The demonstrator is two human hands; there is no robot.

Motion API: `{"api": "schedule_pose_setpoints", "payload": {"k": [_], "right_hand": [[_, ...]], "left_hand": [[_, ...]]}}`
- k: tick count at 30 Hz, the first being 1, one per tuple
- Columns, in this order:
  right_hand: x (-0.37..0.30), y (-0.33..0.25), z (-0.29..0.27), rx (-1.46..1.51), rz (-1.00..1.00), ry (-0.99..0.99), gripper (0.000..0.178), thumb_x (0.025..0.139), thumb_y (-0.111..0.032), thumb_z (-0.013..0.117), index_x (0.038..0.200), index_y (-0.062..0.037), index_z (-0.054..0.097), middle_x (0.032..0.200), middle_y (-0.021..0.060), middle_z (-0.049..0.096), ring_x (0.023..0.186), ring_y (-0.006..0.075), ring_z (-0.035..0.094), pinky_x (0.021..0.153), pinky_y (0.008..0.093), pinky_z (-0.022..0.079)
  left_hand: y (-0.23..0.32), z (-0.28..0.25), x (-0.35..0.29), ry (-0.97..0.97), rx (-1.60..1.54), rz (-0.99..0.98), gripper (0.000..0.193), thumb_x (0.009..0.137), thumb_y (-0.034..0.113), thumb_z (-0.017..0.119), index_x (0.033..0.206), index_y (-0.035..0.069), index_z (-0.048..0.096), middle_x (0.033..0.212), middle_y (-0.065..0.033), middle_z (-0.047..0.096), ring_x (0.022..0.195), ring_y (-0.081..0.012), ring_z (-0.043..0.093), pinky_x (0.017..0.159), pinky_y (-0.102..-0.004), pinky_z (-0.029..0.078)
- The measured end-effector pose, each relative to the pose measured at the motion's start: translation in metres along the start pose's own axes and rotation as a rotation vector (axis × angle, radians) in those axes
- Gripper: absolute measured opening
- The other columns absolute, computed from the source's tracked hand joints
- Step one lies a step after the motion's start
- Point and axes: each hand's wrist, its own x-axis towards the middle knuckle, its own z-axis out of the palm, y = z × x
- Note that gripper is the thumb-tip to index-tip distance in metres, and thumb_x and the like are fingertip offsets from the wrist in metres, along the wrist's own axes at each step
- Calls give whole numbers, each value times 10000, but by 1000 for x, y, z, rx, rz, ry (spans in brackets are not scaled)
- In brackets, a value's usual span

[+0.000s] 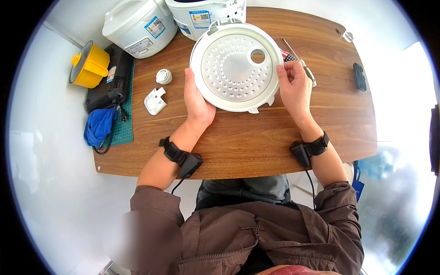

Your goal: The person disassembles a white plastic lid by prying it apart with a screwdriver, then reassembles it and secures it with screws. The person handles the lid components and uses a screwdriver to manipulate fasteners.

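Think of the round white lid (pixel 238 106) as a clock. The left hand (pixel 197 103) has its grip on the lid's edge at 8 o'clock, with the thumb up and the other fingers mostly hidden. The right hand (pixel 295 87) has its grip on the rim at 3 o'clock, pinching it. Both hands hold the lid up over the brown tabletop (pixel 252 146), near the middle.

A shiny, bumpy metal plate (pixel 229 66) is on the lid, with a round hole at 2 o'clock. A white cooker (pixel 201 20) stands at 11 o'clock (it looks open, but the top is cut off). So the lid seems to be off its cooker, and the plate is not off the lid. Two small white parts lie loose: a round cap (pixel 163 76) at 9 o'clock and a bent piece (pixel 156 101) at 8. They are not on the lid. A screwdriver (pixel 309 73) lies at 3 o'clock, beside the right hand.
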Motion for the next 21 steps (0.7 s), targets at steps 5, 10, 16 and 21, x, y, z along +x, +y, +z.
{"api": "schedule_pose_setpoints", "payload": {"k": [5, 10, 16, 21], "right_hand": [[2, -8, -5, -156, -21, -86, 197, 976, -167, 716, 922, -4, 621, 669, 87, 678, 561, 154, 623, 557, 320, 493], [0, -2, -2, -26, 91, -95, 204, 982, -171, 710, 938, 3, 613, 662, 91, 679, 538, 152, 625, 543, 314, 487], [-2, -12, -1, 63, 163, -95, 212, 999, -178, 699, 977, 14, 611, 691, 85, 695, 517, 130, 628, 505, 289, 492], [-2, -8, 1, 158, 166, -93, 201, 1001, -159, 698, 985, 19, 607, 712, 78, 705, 518, 114, 633, 470, 270, 494]], "left_hand": [[6, 5, -4, 3, -11, -1, 636, 1115, 513, 297, 1509, 33, 434, 1491, -124, 536, 1338, -258, 541, 1143, -413, 422], [7, 6, -3, 1, -61, -1, 640, 1104, 512, 314, 1496, 25, 452, 1481, -136, 548, 1327, -271, 552, 1136, -427, 425], [6, 3, 0, 32, -103, -29, 626, 1105, 494, 310, 1496, 26, 452, 1496, -138, 536, 1341, -277, 539, 1146, -439, 418], [5, 4, 0, 62, -93, -46, 623, 1110, 495, 299, 1499, 33, 454, 1511, -132, 528, 1357, -281, 528, 1159, -442, 407]]}}
